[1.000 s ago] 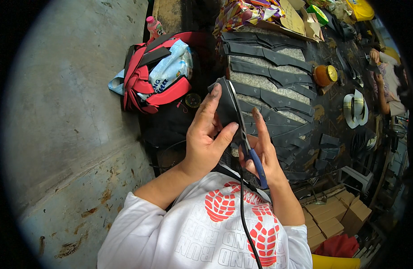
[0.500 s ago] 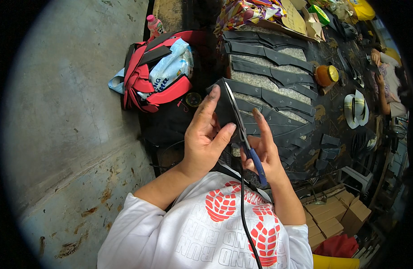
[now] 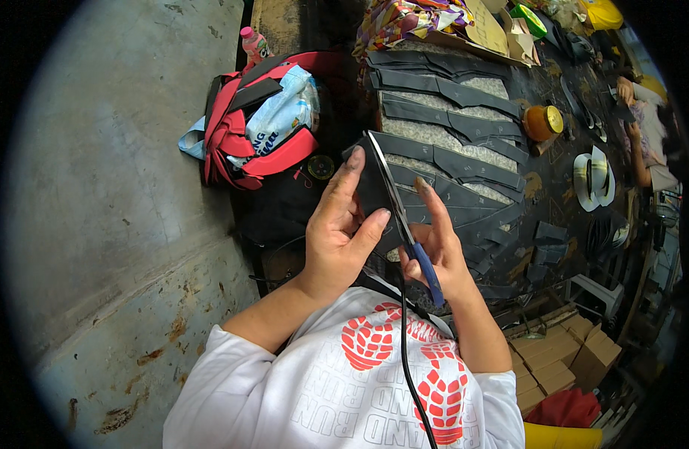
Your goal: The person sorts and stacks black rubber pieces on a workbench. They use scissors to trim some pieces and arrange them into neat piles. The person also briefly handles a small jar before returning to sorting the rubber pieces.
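Observation:
My left hand [image 3: 335,221] pinches a dark, flat piece of material [image 3: 372,183] between thumb and fingers. Along that piece's right edge lie the long blades of a pair of scissors [image 3: 427,271] with blue handles. My right hand [image 3: 440,251] has its fingers around the handles, the index finger stretched out beside the blades. Beyond my hands, several black cut pieces [image 3: 475,161] lie in overlapping rows on a speckled board [image 3: 488,90]. How far the blades are parted is hard to make out.
Left of the board sits a heap of red and black strips [image 3: 228,146] with a light-blue plastic bag [image 3: 288,112]. Behind it stands a pink bottle [image 3: 254,45]. An orange jar [image 3: 543,123] is right of the board. Another person's hands [image 3: 627,112] are at far right. Cardboard boxes [image 3: 561,348] lie lower right.
The scissors and the dark piece have shifted very slightly to the left. Both hands keep nearly the same hold.

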{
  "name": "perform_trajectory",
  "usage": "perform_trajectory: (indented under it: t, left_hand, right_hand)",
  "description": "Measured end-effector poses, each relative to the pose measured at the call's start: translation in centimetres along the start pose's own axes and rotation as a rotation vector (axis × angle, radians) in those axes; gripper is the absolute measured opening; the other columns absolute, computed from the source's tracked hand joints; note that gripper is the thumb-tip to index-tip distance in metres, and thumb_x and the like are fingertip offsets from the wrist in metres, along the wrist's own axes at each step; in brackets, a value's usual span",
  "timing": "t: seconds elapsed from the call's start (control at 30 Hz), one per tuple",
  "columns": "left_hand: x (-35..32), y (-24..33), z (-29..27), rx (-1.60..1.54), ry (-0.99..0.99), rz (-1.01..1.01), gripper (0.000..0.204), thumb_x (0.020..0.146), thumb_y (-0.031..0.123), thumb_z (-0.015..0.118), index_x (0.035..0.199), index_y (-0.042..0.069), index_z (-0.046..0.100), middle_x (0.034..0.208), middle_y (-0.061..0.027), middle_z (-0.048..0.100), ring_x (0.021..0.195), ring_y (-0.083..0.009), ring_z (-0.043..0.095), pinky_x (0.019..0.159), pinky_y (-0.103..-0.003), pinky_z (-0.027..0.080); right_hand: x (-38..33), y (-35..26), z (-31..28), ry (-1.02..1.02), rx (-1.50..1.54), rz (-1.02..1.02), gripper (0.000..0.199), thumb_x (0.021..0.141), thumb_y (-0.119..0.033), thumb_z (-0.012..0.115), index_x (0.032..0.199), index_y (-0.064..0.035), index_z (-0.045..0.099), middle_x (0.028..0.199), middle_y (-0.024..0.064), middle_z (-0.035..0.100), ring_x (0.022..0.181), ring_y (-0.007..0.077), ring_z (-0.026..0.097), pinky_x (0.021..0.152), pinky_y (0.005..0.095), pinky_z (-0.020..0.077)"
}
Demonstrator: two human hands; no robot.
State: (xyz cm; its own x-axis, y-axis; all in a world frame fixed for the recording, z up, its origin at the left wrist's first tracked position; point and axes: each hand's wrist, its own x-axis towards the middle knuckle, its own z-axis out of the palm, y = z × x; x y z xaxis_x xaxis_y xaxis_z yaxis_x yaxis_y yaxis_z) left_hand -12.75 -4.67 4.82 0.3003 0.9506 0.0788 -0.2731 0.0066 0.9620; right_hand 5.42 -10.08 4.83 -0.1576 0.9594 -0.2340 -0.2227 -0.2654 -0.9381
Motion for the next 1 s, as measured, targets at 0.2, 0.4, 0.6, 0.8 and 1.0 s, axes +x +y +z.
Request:
perform_trajectory:
  t: [0.2,0.4,0.6,0.8,1.0]
  left_hand:
    - [0.0,-0.1,-0.1,0.041,-0.007,0.043,0.074,0.095,-0.011,0.059,0.161,0.003,0.027,0.166,-0.011,0.028,0.117,-0.0108,0.058,0.089,-0.024,0.053]
    - [-0.1,-0.1,0.0,-0.003,0.012,0.009,0.075,0.095,-0.011,0.059,0.161,0.003,0.026,0.167,-0.0114,0.027,0.121,-0.0128,0.057,0.091,-0.025,0.053]
    - [0.1,-0.1,-0.6,-0.018,-0.003,-0.031,0.074,0.095,-0.012,0.059,0.16,0.001,0.027,0.166,-0.0123,0.027,0.13,-0.0174,0.054,0.098,-0.029,0.052]
    - [0.4,-0.5,-0.4,0.051,0.053,-0.02,0.073,0.093,-0.013,0.058,0.159,-0.003,0.027,0.165,-0.0146,0.031,0.137,-0.0205,0.05,0.111,-0.033,0.043]
    - [1.5,-0.5,-0.8,0.186,0.071,-0.022,0.065,0.095,-0.013,0.055,0.156,-0.003,0.034,0.162,-0.0176,0.036,0.138,-0.0207,0.049,0.116,-0.033,0.035]
  right_hand:
    - [0.4,0.1,0.0,0.008,-0.011,0.028,0.112,0.081,-0.025,0.087,0.164,-0.0082,0.014,0.079,0.0045,0.057,0.063,0.0084,0.051,0.057,0.0253,0.0378]
    - [0.5,-0.4,0.4,0.008,0.07,0.076,0.111,0.082,-0.02,0.086,0.165,-0.0106,0.013,0.072,0.0029,0.055,0.059,0.0084,0.053,0.053,0.0255,0.0385]
    - [1.3,-0.4,0.1,-0.02,0.006,0.075,0.109,0.083,-0.021,0.087,0.165,-0.012,0.015,0.07,0.0017,0.055,0.059,0.0087,0.054,0.052,0.0253,0.0391]
    - [1.8,-0.4,-0.1,-0.028,-0.048,0.114,0.092,0.089,-0.018,0.081,0.162,-0.0163,0.024,0.069,0.0012,0.057,0.054,0.008,0.053,0.049,0.0263,0.0403]
    - [-1.2,0.6,-4.4,0.44,-0.414,-0.047,0.095,0.085,-0.01,0.08,0.161,-0.0142,0.024,0.07,0.0054,0.066,0.064,0.0125,0.063,0.062,0.0275,0.0498]
